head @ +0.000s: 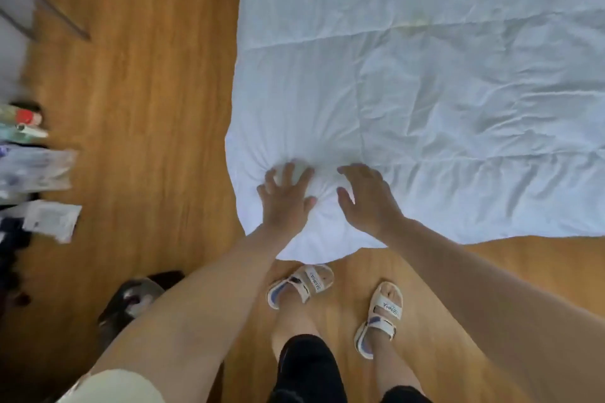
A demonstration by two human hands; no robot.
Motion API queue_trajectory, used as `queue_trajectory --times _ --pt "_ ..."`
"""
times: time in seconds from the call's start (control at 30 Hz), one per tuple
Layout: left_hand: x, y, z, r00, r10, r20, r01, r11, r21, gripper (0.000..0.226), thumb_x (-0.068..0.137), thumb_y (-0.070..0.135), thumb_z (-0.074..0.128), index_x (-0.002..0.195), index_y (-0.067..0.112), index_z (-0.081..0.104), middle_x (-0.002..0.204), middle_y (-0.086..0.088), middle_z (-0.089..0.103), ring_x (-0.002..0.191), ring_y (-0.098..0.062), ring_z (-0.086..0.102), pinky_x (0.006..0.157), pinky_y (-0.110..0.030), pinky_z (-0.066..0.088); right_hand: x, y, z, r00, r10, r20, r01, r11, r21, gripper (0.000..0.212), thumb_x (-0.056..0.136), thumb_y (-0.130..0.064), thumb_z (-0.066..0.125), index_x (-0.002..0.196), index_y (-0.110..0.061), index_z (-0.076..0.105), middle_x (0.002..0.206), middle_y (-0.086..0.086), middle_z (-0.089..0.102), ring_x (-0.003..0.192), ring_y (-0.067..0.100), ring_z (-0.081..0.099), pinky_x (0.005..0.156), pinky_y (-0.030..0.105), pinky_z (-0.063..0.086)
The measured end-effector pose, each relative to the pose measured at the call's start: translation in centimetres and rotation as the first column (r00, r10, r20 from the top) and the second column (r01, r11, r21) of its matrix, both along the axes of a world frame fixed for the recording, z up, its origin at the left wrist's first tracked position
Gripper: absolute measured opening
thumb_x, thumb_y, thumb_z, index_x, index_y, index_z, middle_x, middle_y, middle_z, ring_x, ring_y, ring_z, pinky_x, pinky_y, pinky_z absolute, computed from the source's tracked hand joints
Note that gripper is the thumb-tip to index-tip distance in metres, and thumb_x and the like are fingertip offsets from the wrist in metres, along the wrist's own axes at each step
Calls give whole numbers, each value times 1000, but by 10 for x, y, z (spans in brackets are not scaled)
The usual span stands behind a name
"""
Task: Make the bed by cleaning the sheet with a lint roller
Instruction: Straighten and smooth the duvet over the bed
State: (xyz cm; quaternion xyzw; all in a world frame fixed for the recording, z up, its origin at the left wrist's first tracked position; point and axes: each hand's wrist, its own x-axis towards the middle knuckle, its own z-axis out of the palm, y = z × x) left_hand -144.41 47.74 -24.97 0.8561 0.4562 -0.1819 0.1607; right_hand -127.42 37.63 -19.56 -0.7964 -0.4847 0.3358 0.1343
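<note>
The person stands on the wooden floor (147, 108) at a corner of the bed, and both hands are on the white sheet (425, 91) close to that corner. The left hand (285, 198) lies flat with its fingers spread wide and presses the cloth down; small folds run out from under it like rays. The right hand (366, 199) is just beside it, near the same edge, with the fingers loosely bent and a little apart; it seems to touch or hover over the cloth, and it holds nothing. I judge that the step in hand is smoothing and arranging the corner of the sheet, not yet the cleaning. The lint roller is not in view, so I cannot tell where it is; neither hand has it. The next move, I think, asks the person to finish flattening this corner, because many wrinkles remain across the sheet, and then to take up the roller and pass it over the cloth. Counted: one sheet, two hands, two sandals (299, 285) on the feet near the bed's corner. At the left edge of the floor there are several packets and bottles (32, 167), too blurred to count, and one dark object (131, 301) lies lower on the floor.
</note>
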Motion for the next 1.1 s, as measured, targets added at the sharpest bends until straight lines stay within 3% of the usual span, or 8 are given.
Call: queue_trajectory --times 0.13,0.33,0.53,0.7,0.8,0.9,1.0,1.1 --pt "-11 -26 3 997 23 71 -26 999 36 47 102 36 49 147 37 35 147 -3 37 128 -39 39 101 -52 44 0 79 -25 930 180 321 -229 966 121 58 101 -44 45 155 -28 33 169 11 7 154 43 3 116 61 21" --pt "3 52 28 872 219 438 -318 934 164 35 97 13 49 130 16 58 123 -10 59 111 -34 58 89 -48 52 -10 85 -78 838 256 482 -218 967 -134 61 101 -55 14 159 -43 -3 170 4 -9 151 47 -11 112 74 1" --pt "20 110 -13 985 153 74 -159 984 82 72 95 78 24 156 56 -7 170 5 -21 154 -48 -10 120 -70 11 -32 21 -82 797 327 508 -364 931 -28 73 95 -70 26 160 -39 15 170 6 11 152 47 8 112 69 14" --pt "-28 49 -34 915 373 157 -362 927 -96 83 85 90 23 144 65 -29 167 11 -30 147 -51 26 115 -57 34 12 49 -61 822 270 501 -374 920 117 54 92 -57 45 137 -29 55 137 3 56 116 39 55 88 50 40" --pt "-53 29 -19 939 333 90 -314 932 -181 88 83 93 25 144 63 -32 169 4 -25 136 -45 47 102 -46 49 46 61 -60 829 103 550 -120 993 -5 61 97 -50 36 156 -35 27 163 10 23 146 47 22 109 64 24" --pt "-40 43 22 963 95 -254 -113 992 -57 78 92 80 33 158 42 12 145 -6 49 111 -31 64 77 -36 52 35 17 -77 842 204 500 -139 977 -163 65 98 -60 15 157 -44 -7 169 4 -14 151 45 -16 115 69 -6" --pt "30 60 73 915 -19 -402 58 995 84 24 91 27 55 114 21 59 92 2 60 84 -22 63 72 -31 53 11 -29 -57 884 309 350 -237 943 -234 70 97 -64 17 156 -44 -14 166 0 -27 149 41 -27 115 67 -10" --pt "92 28 73 992 -88 -89 92 995 35 52 98 34 53 146 22 39 144 -7 46 128 -31 49 96 -45 50 11 -66 -18 932 336 137 -289 915 -283 66 101 -59 24 159 -42 -3 168 -4 -21 154 32 -19 122 59 -5"
